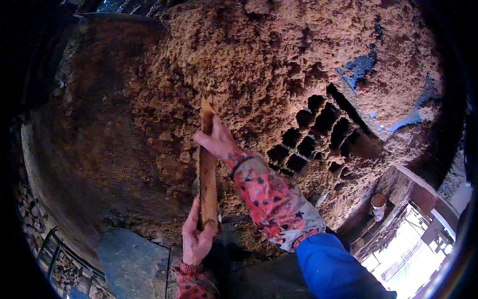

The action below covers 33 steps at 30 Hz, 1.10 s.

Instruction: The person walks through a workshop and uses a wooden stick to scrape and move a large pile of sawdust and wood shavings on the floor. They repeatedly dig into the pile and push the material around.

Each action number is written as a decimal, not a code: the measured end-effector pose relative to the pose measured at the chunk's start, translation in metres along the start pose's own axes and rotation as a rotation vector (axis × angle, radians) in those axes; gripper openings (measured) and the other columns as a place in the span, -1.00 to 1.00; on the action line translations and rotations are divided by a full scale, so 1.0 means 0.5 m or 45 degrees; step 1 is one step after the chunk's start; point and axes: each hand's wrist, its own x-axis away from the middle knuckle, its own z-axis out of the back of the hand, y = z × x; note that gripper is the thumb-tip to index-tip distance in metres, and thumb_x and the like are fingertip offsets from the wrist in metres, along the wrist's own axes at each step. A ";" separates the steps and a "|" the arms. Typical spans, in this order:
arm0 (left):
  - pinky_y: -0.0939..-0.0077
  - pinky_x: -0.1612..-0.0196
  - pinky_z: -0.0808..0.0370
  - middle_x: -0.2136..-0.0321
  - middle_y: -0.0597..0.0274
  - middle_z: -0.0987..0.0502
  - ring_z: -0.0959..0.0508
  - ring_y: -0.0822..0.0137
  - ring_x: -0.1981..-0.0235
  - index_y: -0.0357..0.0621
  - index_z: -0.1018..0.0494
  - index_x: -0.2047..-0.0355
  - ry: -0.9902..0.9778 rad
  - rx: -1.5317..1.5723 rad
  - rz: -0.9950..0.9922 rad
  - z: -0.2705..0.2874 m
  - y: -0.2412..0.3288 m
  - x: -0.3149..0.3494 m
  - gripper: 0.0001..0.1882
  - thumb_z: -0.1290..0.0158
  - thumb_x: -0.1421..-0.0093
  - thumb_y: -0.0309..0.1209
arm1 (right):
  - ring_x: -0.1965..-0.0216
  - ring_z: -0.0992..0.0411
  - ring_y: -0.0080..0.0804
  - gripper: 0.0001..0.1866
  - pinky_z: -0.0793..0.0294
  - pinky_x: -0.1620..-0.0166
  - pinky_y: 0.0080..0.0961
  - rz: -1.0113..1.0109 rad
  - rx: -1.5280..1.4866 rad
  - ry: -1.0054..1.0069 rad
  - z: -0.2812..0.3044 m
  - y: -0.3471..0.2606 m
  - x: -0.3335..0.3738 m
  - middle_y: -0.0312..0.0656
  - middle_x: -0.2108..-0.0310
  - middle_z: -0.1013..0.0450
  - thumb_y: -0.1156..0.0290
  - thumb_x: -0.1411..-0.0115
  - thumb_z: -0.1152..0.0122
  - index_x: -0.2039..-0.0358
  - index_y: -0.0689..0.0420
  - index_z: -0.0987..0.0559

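A long, narrow piece of yellowish-brown wood (209, 184) stretches away from me at the middle of the view. My left hand (196, 238) grips its near end, fingers and thumb closed around the sides. Farther up, my right hand (219, 140) clasps the same wood, the thumb lying across it. The far tip of the wood meets a thick layer of reddish-brown sawdust (259, 65), and I cannot tell how deep it goes. Patterned red sleeve covers (271, 199) with dark spots are on my forearms.
Several dark square openings (306, 145) show through the sawdust to the right. Beyond them lie bluish metal pieces (361, 66). A dark curved surface (99, 134) is on the left, with a grey flat panel (132, 261) nearer. At lower right are a log (378, 202) and a bright opening (403, 249).
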 end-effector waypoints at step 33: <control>0.51 0.03 -0.39 -0.07 0.08 -0.26 -0.34 0.32 -0.02 -0.31 0.01 -0.23 0.338 -0.078 -0.346 0.112 -0.003 -0.041 -0.40 0.16 -0.17 -0.62 | 0.15 -0.41 -0.16 -0.23 -0.36 0.07 -0.30 0.259 0.120 -0.015 -0.205 -0.135 -0.128 0.05 0.18 -0.42 0.15 0.02 -0.22 -0.11 0.33 -0.21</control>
